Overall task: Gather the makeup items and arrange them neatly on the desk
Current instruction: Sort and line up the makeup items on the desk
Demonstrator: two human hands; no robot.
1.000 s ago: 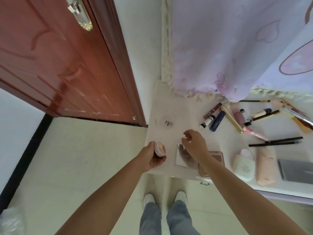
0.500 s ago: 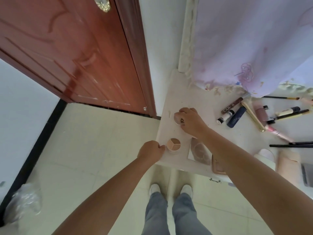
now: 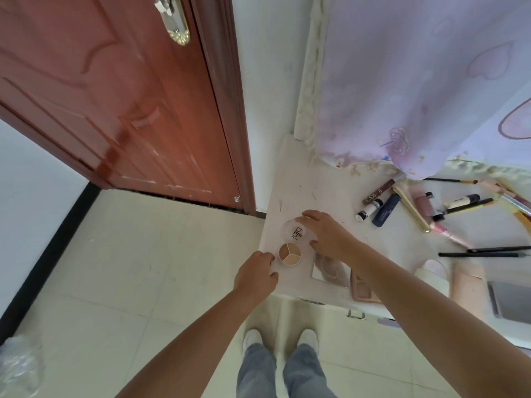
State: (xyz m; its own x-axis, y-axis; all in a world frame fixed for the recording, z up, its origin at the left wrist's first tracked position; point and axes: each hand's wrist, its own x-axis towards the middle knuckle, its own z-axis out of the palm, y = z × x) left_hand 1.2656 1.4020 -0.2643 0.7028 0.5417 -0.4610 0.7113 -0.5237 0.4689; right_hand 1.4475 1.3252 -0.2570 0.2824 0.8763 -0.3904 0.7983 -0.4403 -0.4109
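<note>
Clear lid [image 3: 296,231] lies just behind open concealer pot [image 3: 290,254] at worktop [image 3: 330,191] front-left corner; right hand [image 3: 327,235] fingertips pinching lid, nearer; left hand [image 3: 255,275] loosely curled beside pot, holding nothing.

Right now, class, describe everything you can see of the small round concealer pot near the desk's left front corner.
The round concealer pot stands open and upright near the front left corner of the white desk. It holds three wedges of cream: brown, tan and pale beige, in a pale, plastic-looking rim. Its clear lid, printed with dark letters, lies just behind it under the fingers of the right hand. The left hand sits beside the pot; whether they touch cannot be told.
</note>
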